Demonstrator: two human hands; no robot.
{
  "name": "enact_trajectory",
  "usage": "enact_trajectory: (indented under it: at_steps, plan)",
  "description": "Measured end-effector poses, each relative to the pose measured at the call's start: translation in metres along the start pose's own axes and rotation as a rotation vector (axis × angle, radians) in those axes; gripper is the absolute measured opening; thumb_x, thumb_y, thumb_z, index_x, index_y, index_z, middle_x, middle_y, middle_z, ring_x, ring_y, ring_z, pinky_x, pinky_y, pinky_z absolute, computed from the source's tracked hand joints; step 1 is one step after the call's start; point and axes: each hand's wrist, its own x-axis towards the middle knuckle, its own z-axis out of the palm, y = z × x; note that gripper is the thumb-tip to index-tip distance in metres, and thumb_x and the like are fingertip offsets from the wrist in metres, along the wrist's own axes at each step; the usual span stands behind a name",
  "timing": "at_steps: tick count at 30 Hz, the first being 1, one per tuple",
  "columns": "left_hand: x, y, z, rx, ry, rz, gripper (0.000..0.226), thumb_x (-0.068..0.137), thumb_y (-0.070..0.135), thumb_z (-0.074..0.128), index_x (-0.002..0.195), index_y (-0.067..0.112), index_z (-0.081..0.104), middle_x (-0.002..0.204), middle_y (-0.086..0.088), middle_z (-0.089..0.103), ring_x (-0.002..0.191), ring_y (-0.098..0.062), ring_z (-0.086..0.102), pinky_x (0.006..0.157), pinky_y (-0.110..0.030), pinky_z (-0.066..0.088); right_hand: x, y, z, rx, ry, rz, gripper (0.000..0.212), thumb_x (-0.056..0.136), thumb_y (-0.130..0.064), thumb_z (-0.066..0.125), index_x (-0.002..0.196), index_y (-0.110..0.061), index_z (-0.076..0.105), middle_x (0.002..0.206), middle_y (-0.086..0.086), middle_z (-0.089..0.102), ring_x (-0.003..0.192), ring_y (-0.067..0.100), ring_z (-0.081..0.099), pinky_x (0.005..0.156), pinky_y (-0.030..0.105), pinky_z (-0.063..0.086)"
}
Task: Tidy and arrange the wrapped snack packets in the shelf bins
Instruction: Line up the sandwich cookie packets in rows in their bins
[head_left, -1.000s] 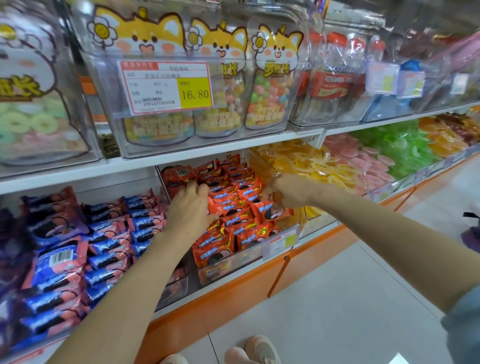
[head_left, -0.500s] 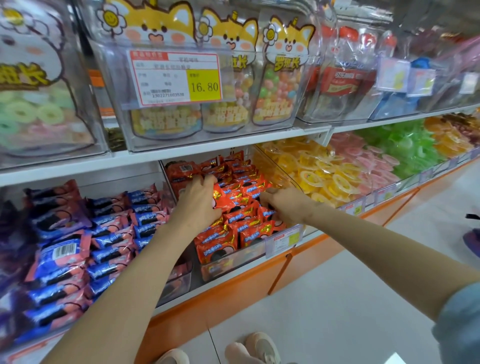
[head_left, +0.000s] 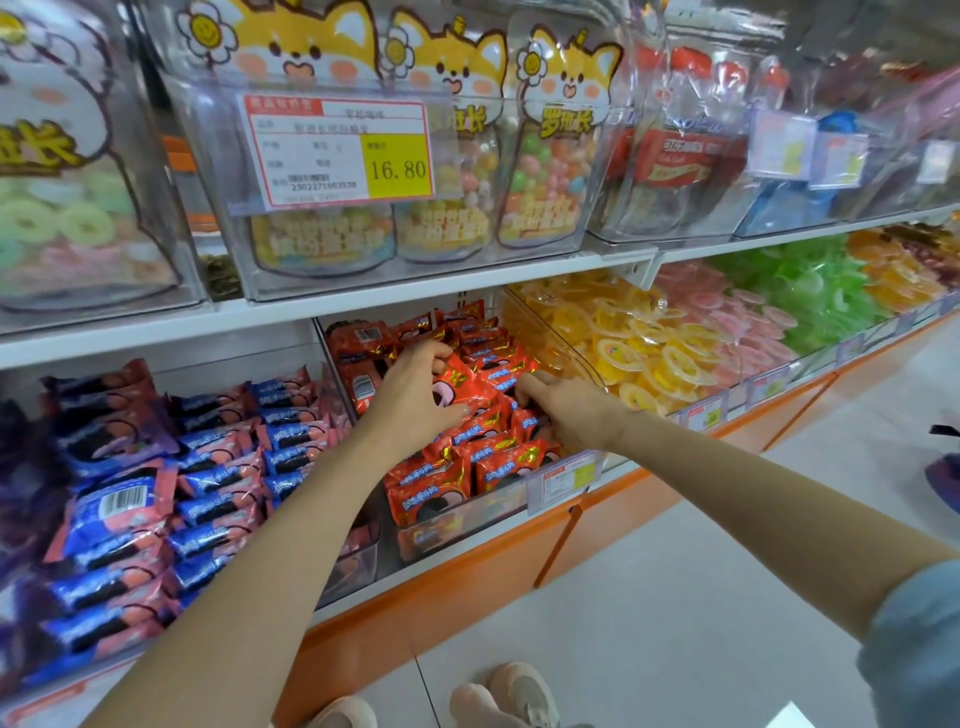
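Red wrapped snack packets (head_left: 457, 467) fill a clear bin (head_left: 498, 512) on the lower shelf. My left hand (head_left: 410, 395) is in the middle of the bin, fingers and thumb curled round one red packet (head_left: 462, 387) lifted above the rows. My right hand (head_left: 566, 408) lies just to the right of it, its fingertips pinching among the red packets at the bin's right side. Blue and pink wrapped packets (head_left: 218, 467) lie in rows in the bin to the left.
Yellow jelly rings (head_left: 634, 348), pink (head_left: 748, 327), green (head_left: 810, 291) and orange sweets (head_left: 898, 275) fill bins to the right. Clear cartoon candy bags (head_left: 441, 156) and a 16.80 price tag (head_left: 337, 150) stand on the upper shelf. My shoes (head_left: 498, 696) are on the white floor.
Both hands moved deeper into the red bin. My left hand went from resting at the left edge to gripping a lifted red packet; my right hand shifted left among the packets.
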Motion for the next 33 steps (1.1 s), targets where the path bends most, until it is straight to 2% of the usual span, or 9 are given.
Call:
enact_trajectory:
  at_steps: [7,13,16,18,19,22,28,31,33]
  plan:
    - [0.0,0.008,0.001,-0.178,-0.035,-0.032,0.067,0.078,0.017,0.075,0.135,0.012,0.04,0.124,-0.003,0.05,0.1,-0.007,0.047,0.075,-0.014,0.036,-0.002,-0.006,0.007,-0.008,0.055,0.068,0.038,0.081,-0.006,0.062,0.114,-0.009,0.043,0.112,0.01,0.049,0.084,0.03,0.055,0.062,0.034,0.033]
    - [-0.002,0.011,0.009,-0.211,-0.087,-0.011,0.067,0.077,0.017,0.076,0.133,0.016,0.04,0.123,-0.001,0.049,0.102,-0.008,0.048,0.081,-0.02,0.037,-0.004,0.002,-0.01,0.081,0.056,0.06,0.033,0.084,0.001,0.058,0.115,-0.009,0.05,0.108,0.009,0.055,0.09,0.026,0.057,0.074,0.035,0.047]
    - [-0.001,0.015,0.01,-0.303,-0.059,-0.061,0.064,0.076,0.016,0.076,0.13,0.017,0.043,0.11,0.003,0.048,0.094,-0.008,0.048,0.078,-0.02,0.038,-0.015,-0.004,-0.033,0.674,0.194,0.171,0.026,0.085,0.013,0.048,0.098,-0.007,0.059,0.095,0.006,0.058,0.08,0.021,0.062,0.073,0.035,0.057]
    - [0.0,0.018,0.01,-0.443,-0.034,-0.135,0.058,0.076,0.015,0.076,0.125,0.019,0.045,0.098,0.005,0.05,0.086,-0.007,0.051,0.074,-0.02,0.043,-0.024,-0.011,-0.049,1.182,0.089,0.175,0.021,0.091,0.007,0.049,0.1,-0.009,0.059,0.096,0.012,0.066,0.078,0.024,0.068,0.072,0.033,0.059]
    - [0.001,0.019,0.01,-0.518,-0.024,-0.168,0.055,0.076,0.015,0.076,0.122,0.02,0.047,0.095,0.005,0.052,0.085,-0.007,0.053,0.075,-0.021,0.047,-0.027,-0.014,-0.054,1.267,-0.01,0.148,0.017,0.092,-0.001,0.053,0.105,-0.011,0.058,0.101,0.014,0.068,0.083,0.027,0.07,0.075,0.034,0.059]
    - [-0.001,0.022,0.012,-0.65,-0.014,-0.212,0.035,0.077,0.014,0.075,0.103,0.022,0.053,0.086,0.003,0.058,0.084,-0.015,0.058,0.082,-0.034,0.052,-0.028,-0.026,-0.051,1.222,-0.165,0.105,0.025,0.089,-0.019,0.063,0.113,-0.016,0.056,0.099,0.014,0.069,0.084,0.024,0.07,0.078,0.032,0.057]
    - [0.001,0.018,0.009,-0.682,0.002,-0.188,0.009,0.084,0.008,0.065,0.083,0.014,0.06,0.069,0.0,0.05,0.073,-0.011,0.061,0.072,-0.027,0.058,-0.023,-0.027,-0.052,1.178,-0.013,0.116,0.016,0.086,-0.012,0.067,0.079,-0.018,0.054,0.061,-0.003,0.045,0.055,0.005,0.048,0.059,0.019,0.043]
    - [0.003,0.016,0.006,-0.732,0.013,-0.196,0.012,0.086,0.002,0.061,0.081,0.012,0.062,0.067,0.0,0.052,0.06,-0.001,0.063,0.062,-0.019,0.057,-0.025,-0.022,-0.057,1.214,-0.049,0.118,0.014,0.082,-0.016,0.07,0.087,-0.015,0.057,0.071,0.003,0.043,0.062,0.01,0.043,0.062,0.022,0.038]
    - [0.003,0.018,0.005,-0.725,0.04,-0.185,0.011,0.087,0.004,0.061,0.082,0.013,0.062,0.072,-0.002,0.058,0.065,-0.003,0.064,0.061,-0.018,0.057,-0.025,-0.02,-0.057,1.243,-0.065,0.117,0.028,0.076,-0.019,0.072,0.095,-0.01,0.055,0.077,0.009,0.044,0.068,0.017,0.044,0.065,0.024,0.039]
